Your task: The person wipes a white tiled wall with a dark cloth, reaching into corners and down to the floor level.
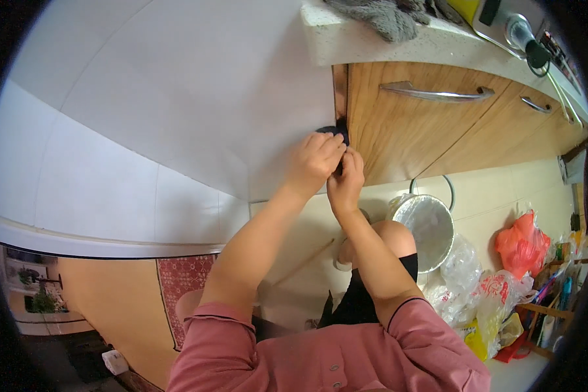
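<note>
At the left edge of a wood-grain cabinet point(387, 132), both my hands meet around a small black object point(327, 130). Its full shape is hidden under my fingers, so I cannot tell exactly what it is. My left hand point(316, 154) curls over its upper part, beside the white tiled wall point(201, 98). Just below and to the right, my right hand point(347, 181) pinches its lower part, close to the cabinet's edge. A narrow brown strip point(340, 93) runs between the cabinet door and the wall, directly above the object.
A pale stone countertop point(367, 51) juts out above, with a grey cloth point(392, 22) on it. Chrome handles point(438, 93) stick out from the cabinet doors. A lined bucket point(424, 232) stands by my knee. Plastic bags point(522, 245) and a cluttered rack point(549, 311) occupy the right floor.
</note>
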A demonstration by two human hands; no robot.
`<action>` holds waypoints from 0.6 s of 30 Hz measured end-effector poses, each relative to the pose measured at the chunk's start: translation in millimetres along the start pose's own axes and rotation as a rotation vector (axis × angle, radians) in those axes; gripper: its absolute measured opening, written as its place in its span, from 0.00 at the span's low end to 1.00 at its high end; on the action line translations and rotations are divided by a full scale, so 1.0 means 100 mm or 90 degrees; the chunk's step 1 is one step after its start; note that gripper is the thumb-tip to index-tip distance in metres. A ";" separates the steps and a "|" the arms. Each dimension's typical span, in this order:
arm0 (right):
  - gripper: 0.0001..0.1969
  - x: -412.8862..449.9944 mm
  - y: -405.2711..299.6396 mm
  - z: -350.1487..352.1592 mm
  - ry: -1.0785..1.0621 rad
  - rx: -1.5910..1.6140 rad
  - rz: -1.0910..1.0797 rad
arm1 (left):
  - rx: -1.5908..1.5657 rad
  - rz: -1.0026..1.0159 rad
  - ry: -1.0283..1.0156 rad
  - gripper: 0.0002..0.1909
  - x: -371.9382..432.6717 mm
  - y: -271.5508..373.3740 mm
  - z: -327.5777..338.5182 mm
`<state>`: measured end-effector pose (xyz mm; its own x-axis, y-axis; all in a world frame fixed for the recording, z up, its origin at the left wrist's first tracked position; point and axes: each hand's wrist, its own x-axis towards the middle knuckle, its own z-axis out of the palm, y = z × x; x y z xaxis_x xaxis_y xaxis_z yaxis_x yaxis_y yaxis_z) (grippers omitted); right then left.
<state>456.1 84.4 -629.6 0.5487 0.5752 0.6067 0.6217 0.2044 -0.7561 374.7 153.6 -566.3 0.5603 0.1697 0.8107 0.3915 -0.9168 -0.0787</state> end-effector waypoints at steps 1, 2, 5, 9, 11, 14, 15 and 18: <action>0.16 0.01 -0.01 -0.02 -0.043 0.012 0.022 | -0.023 -0.029 -0.034 0.14 -0.03 0.02 -0.01; 0.16 0.01 -0.04 -0.04 -0.085 0.024 0.043 | -0.028 -0.030 -0.043 0.13 -0.04 0.00 -0.03; 0.16 0.29 -0.42 -0.19 0.017 0.066 -0.164 | 0.022 -0.002 0.067 0.13 0.44 -0.03 -0.39; 0.15 0.98 -0.99 -0.28 0.115 0.075 -0.288 | 0.072 0.046 0.204 0.15 1.11 -0.10 -0.73; 0.15 0.97 -0.79 -0.17 0.117 0.099 -0.282 | 0.077 0.030 0.184 0.16 0.97 -0.14 -0.56; 0.16 0.48 -0.44 -0.02 0.058 0.061 -0.161 | 0.079 0.043 0.114 0.15 0.45 -0.15 -0.30; 0.15 0.26 -0.26 0.04 0.049 0.044 -0.113 | 0.050 0.046 0.059 0.15 0.21 -0.13 -0.19; 0.12 -0.18 0.21 0.17 -0.033 0.023 0.036 | -0.040 -0.008 -0.049 0.13 -0.43 -0.02 0.19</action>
<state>449.9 91.3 -661.0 0.5516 0.6272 0.5499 0.5693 0.1987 -0.7977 363.6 155.1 -611.8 0.6111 0.2067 0.7641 0.3540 -0.9348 -0.0302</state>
